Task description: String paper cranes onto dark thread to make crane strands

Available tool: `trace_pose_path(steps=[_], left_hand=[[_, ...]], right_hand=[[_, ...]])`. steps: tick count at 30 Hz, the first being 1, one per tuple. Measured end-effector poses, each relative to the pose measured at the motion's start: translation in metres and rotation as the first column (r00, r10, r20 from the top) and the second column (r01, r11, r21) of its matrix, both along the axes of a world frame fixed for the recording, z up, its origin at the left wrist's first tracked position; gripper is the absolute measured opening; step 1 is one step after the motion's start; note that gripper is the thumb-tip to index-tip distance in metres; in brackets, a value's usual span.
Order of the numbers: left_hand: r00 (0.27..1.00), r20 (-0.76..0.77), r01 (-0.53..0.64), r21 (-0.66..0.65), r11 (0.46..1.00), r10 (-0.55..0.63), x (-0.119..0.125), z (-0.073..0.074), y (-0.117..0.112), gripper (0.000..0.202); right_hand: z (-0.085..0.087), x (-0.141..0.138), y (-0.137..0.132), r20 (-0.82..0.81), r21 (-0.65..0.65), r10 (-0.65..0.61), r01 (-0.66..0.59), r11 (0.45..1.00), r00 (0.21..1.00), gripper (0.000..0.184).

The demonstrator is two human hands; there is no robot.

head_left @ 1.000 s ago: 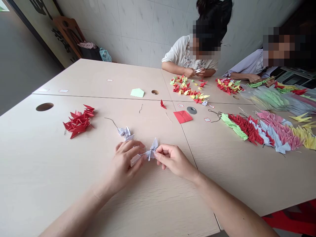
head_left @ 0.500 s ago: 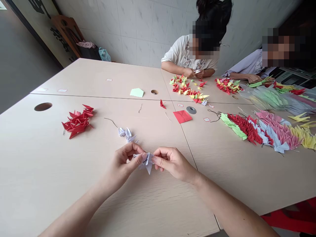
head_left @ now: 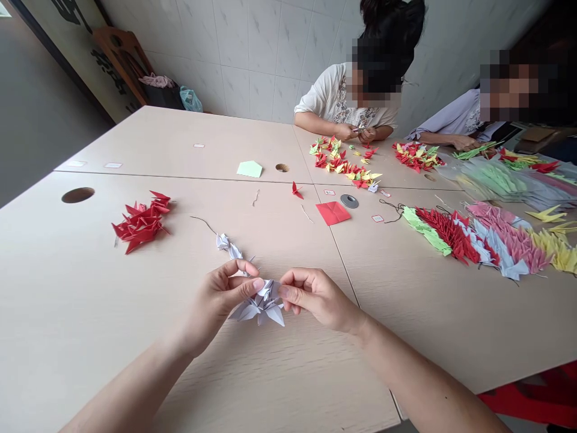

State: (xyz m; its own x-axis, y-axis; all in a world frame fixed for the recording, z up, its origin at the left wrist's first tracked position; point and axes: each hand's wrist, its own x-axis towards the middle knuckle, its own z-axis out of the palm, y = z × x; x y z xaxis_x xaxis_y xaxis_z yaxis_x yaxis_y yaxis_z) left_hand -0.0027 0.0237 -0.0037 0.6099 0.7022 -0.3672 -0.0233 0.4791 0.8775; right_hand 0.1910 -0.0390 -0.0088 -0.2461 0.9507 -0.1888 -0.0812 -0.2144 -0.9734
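Note:
Between both hands is a bunch of white folded paper cranes point(head_left: 260, 308), low over the table in front of me. My left hand point(head_left: 228, 291) pinches it from the left with thumb and fingers. From the right, my right hand point(head_left: 306, 294) grips its edge between thumb and forefinger. More white paper cranes point(head_left: 229, 245) trail away behind my left hand on a dark string point(head_left: 202, 221), whose loose end lies on the table. Whether a needle or string is in my fingertips cannot be seen.
Red paper cranes point(head_left: 143, 222) lie in a pile at left. A red paper square point(head_left: 333, 213), a metal ring point(head_left: 349, 201) and a green paper point(head_left: 249, 169) lie ahead. Strung coloured cranes point(head_left: 478, 237) cover the right side. Two people sit across the table point(head_left: 202, 373).
My left hand has shifted slightly left and down. More of the white cranes now shows below my fingers, spread out. My right hand has stayed almost still.

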Motion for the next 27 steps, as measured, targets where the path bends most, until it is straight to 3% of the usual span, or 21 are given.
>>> trace_pose_path(steps=[9,11,13,16,18,23,27], left_hand=[[0.999,0.031,-0.004,-0.056,0.998,0.006,-0.0006,0.0033,0.0002,0.033],[1.000,0.000,-0.002,-0.012,1.000,0.002,-0.0007,0.0019,0.0007,0.034],[0.996,-0.089,-0.005,0.116,0.993,0.016,-0.0008,-0.0003,0.0011,0.035],[0.948,-0.307,0.047,0.408,0.912,0.088,-0.0012,-0.0038,0.0004,0.032],[0.908,-0.405,0.135,0.525,0.840,0.106,-0.0011,-0.0055,-0.0012,0.028],[0.889,-0.458,0.314,0.579,0.753,-0.019,-0.0006,-0.0050,-0.0055,0.018],[0.887,-0.461,0.333,0.624,0.707,-0.011,-0.0017,-0.0033,-0.0065,0.016]], right_hand=[[-0.0030,-0.0012,0.0020,0.007,0.039,-0.001,0.000,0.999,1.000,0.026],[-0.0025,-0.0017,0.0012,0.061,0.061,-0.009,0.005,0.998,0.998,0.026],[-0.0011,-0.0015,-0.0004,0.134,0.113,-0.047,0.032,0.993,0.990,0.024],[0.0023,0.0002,-0.0029,0.247,0.239,-0.151,0.091,0.967,0.957,0.015],[0.0041,0.0009,-0.0038,0.313,0.301,-0.170,0.072,0.951,0.934,0.018],[0.0026,-0.0021,-0.0036,0.395,0.299,-0.083,-0.042,0.953,0.915,0.002],[-0.0015,-0.0037,-0.0040,0.383,0.296,-0.095,-0.025,0.955,0.919,0.004]])
